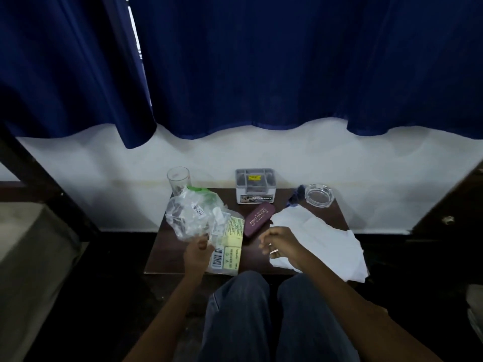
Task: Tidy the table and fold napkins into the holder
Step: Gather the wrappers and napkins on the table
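Left hand grips crumpled plastic bag; right hand loosely curled, empty. Lift bag clear w/o snagging glass.

A dark blue curtain hangs over a white wall, its wavy hem ending above the dark floor.
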A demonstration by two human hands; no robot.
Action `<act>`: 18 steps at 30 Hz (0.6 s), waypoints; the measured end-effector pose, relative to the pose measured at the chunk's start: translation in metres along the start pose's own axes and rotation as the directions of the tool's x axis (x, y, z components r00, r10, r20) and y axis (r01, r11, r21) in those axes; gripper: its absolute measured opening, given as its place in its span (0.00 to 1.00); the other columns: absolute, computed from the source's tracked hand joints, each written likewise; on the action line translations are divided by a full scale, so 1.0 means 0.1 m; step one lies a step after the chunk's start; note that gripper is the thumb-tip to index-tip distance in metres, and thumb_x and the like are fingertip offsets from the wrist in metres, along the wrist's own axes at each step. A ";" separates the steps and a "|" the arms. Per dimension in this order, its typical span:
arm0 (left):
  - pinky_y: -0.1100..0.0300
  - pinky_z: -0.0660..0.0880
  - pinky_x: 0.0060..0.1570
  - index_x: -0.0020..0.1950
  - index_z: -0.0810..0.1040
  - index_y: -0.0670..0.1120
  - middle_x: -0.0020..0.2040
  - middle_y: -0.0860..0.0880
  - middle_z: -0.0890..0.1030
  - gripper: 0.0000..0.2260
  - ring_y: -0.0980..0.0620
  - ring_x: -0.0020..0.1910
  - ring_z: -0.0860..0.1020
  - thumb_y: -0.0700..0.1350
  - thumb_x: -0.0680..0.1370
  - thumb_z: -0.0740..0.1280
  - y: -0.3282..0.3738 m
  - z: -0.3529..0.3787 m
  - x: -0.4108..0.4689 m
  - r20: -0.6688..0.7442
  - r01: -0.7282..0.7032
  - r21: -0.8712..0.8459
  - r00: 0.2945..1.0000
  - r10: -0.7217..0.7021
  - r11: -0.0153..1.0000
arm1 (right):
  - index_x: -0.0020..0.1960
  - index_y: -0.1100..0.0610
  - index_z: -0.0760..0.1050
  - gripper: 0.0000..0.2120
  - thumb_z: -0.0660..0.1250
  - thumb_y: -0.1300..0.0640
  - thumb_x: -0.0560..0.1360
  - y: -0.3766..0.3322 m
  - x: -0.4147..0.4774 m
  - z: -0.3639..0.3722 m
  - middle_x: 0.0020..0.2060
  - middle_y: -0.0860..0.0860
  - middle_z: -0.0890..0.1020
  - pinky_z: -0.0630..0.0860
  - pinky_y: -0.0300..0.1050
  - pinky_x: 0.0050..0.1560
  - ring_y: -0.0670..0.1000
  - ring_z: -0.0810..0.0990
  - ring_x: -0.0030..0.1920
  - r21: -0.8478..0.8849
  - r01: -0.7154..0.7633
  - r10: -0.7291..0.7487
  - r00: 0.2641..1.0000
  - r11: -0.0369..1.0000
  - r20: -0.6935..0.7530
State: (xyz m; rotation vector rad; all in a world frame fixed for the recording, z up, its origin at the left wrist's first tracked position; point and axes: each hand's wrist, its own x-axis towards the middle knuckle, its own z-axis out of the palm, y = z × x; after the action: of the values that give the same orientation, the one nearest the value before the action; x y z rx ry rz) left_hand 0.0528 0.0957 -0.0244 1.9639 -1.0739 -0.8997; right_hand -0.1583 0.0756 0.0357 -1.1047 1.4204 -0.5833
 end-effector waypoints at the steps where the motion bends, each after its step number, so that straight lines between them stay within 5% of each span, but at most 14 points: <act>1: 0.52 0.76 0.49 0.51 0.80 0.37 0.48 0.38 0.83 0.08 0.41 0.48 0.81 0.36 0.74 0.67 0.03 0.01 -0.01 -0.015 -0.037 -0.011 0.999 0.037 0.999 | 0.40 0.60 0.76 0.07 0.61 0.68 0.73 0.00 0.00 0.04 0.33 0.55 0.79 0.69 0.39 0.31 0.50 0.75 0.29 -0.002 -0.005 0.005 1.000 1.000 0.000; 6: 0.49 0.79 0.50 0.51 0.78 0.34 0.48 0.37 0.83 0.07 0.42 0.46 0.81 0.32 0.73 0.67 0.27 0.01 -0.15 -0.067 -0.128 -0.267 0.991 0.114 0.955 | 0.43 0.60 0.77 0.06 0.62 0.66 0.72 0.08 0.01 0.08 0.36 0.55 0.78 0.71 0.40 0.32 0.49 0.75 0.32 0.022 -0.017 0.018 0.999 1.000 -0.036; 11: 0.70 0.77 0.32 0.52 0.78 0.34 0.45 0.41 0.82 0.08 0.49 0.39 0.80 0.33 0.74 0.68 0.52 0.02 -0.20 -0.024 -0.089 -0.461 0.996 0.088 0.883 | 0.55 0.59 0.75 0.10 0.66 0.59 0.75 0.08 -0.03 -0.02 0.48 0.56 0.80 0.76 0.46 0.43 0.54 0.77 0.47 0.161 -0.008 0.016 0.999 0.987 -0.045; 15: 0.65 0.79 0.34 0.55 0.78 0.35 0.48 0.40 0.82 0.10 0.47 0.41 0.81 0.35 0.74 0.67 0.67 0.13 -0.26 0.064 -0.022 -0.524 0.996 0.065 0.851 | 0.58 0.58 0.74 0.12 0.66 0.59 0.75 0.02 -0.10 -0.17 0.52 0.57 0.82 0.75 0.55 0.59 0.60 0.80 0.55 0.250 0.038 -0.046 0.998 0.967 0.029; 18: 0.62 0.80 0.36 0.55 0.78 0.36 0.48 0.40 0.81 0.10 0.48 0.41 0.80 0.35 0.74 0.67 0.79 0.30 -0.33 0.123 0.006 -0.559 0.989 0.076 0.829 | 0.60 0.57 0.72 0.17 0.68 0.64 0.72 0.00 -0.15 -0.30 0.52 0.56 0.82 0.77 0.54 0.56 0.58 0.81 0.54 0.282 0.087 -0.097 0.995 0.955 0.020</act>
State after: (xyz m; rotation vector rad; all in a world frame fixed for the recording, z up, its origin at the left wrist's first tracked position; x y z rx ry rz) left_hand -0.0164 0.0859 0.0338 1.4013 -0.7946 -1.1896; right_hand -0.1893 0.0808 0.0482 -0.9509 1.2177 -0.8039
